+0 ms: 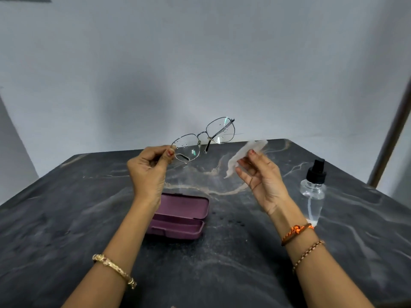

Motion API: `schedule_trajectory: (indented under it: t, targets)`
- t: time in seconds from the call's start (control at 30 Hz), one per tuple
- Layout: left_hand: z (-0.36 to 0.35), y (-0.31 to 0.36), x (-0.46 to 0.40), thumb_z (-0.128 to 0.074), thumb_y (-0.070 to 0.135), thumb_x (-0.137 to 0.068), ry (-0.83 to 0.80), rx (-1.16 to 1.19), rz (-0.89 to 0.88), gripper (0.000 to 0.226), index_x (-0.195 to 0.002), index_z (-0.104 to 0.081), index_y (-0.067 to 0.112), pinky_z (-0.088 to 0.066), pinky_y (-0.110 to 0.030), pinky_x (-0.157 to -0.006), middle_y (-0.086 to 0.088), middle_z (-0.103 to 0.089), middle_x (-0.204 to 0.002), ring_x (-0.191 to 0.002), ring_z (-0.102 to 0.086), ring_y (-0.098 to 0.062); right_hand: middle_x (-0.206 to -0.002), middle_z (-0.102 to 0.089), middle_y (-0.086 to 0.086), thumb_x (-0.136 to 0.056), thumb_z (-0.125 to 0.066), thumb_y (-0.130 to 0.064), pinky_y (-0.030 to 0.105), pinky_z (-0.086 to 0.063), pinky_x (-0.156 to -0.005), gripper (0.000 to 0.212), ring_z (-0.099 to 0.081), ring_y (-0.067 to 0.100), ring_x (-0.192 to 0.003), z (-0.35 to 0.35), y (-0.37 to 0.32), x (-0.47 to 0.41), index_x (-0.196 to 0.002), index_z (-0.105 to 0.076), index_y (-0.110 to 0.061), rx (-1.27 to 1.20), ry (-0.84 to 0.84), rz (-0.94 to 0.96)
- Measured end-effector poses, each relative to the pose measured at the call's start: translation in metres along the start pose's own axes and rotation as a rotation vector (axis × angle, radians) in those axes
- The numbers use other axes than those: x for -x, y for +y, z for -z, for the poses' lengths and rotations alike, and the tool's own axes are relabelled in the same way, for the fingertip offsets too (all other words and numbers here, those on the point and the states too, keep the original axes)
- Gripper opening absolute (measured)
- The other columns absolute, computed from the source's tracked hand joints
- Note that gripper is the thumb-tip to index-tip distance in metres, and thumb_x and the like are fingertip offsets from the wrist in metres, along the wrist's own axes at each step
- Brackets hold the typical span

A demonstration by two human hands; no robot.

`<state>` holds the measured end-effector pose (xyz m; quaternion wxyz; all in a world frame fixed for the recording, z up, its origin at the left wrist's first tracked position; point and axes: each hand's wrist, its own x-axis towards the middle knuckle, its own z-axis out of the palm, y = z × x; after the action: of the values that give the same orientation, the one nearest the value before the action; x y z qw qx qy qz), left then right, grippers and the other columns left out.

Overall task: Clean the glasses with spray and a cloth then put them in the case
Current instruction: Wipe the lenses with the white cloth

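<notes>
A big dark table (66, 218) with pale swirly lines fills the lower part of the view. Behind it is a plain grey wall (155, 63).

Two bare arms reach out over the table. The left hand (149, 172) is closed in a pinch. Its thumb and fingers grip the outer edge of one lens of the glasses (203, 138) and hold them up in the air above the table. The glasses are thin metal ones. They tilt, with the far lens higher than the near one. Their arms are folded in behind the lenses. Little drops of wet sit on both lenses.

The right hand (262, 176) is half open, palm facing up. Its thumb and first fingers pinch a thin white cloth (242, 154), and the other fingers are loose. The cloth looks blurry. It is just beside the glasses but not touching them.

A purple glasses case (180, 216) lies open on the table, under and between the two hands. Nothing can be seen inside it.

A clear spray bottle (313, 192) with a black top stands upright on the table, off to the right of the right hand.

The left wrist wears a gold bracelet (115, 270). The right wrist wears an orange thread band (297, 232) and a beaded bracelet (309, 252).
</notes>
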<state>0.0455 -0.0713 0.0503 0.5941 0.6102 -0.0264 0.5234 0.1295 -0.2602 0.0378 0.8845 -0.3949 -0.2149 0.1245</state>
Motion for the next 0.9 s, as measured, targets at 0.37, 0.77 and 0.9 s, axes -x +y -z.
schedule_trajectory:
  t: [0.37, 0.77, 0.9]
  targets:
    - [0.000, -0.008, 0.018, -0.067, 0.017, -0.069, -0.025, -0.122, 0.000, 0.010, -0.072, -0.066, 0.026, -0.055, -0.018, -0.059, 0.002, -0.064, -0.075, -0.068, -0.062, -0.009, -0.069, -0.071, 0.002, -0.084, -0.053, -0.010, 0.029, -0.059, -0.068, 0.004, -0.070, 0.015, -0.067, -0.003, 0.002, -0.003, -0.081, -0.055, -0.013, -0.145, 0.047, -0.074]
    - [-0.005, -0.020, 0.028, -0.068, 0.005, -0.072, -0.159, -0.220, -0.057, 0.033, -0.070, -0.066, 0.038, -0.056, -0.023, -0.070, 0.007, -0.066, -0.075, -0.074, -0.065, -0.009, -0.081, -0.069, 0.011, -0.083, -0.055, 0.001, 0.032, -0.058, -0.065, 0.009, -0.071, 0.016, -0.064, -0.017, 0.012, 0.001, -0.087, -0.057, -0.006, -0.315, 0.193, -0.102]
    - [-0.005, -0.020, 0.029, -0.068, 0.005, -0.072, -0.168, -0.229, -0.065, 0.028, -0.071, -0.066, 0.033, -0.055, -0.020, -0.069, 0.005, -0.066, -0.076, -0.074, -0.064, -0.006, -0.067, -0.073, 0.009, -0.082, -0.058, -0.001, 0.032, -0.057, -0.068, 0.003, -0.071, 0.017, -0.063, -0.020, 0.014, 0.003, -0.082, -0.061, -0.002, -0.378, 0.207, -0.165]
